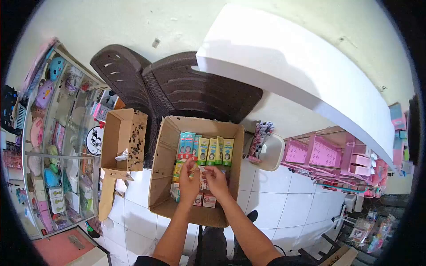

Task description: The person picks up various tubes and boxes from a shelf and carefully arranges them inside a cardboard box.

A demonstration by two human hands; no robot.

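Both my hands are inside a large open cardboard box [160, 177]. My left hand [190, 179] has bent fingers over the box's middle, near a yellow tube; what it holds, if anything, is too small to tell. Beside it on the right, my right hand [216, 181] is curled above small white and pink boxes [209, 201]; its fingertips are unclear. Yellow-green tubes [227, 150] stand in a row along the box's far side. Blue and red tubes [188, 144] are to their left.
A smaller torn cardboard box [116, 137] is at left, beside a glass display case [66, 155]. Dark plastic chairs [199, 84] stand behind. A white bin [271, 153] and pink shelves [326, 153] are at right, under a white ledge [275, 57].
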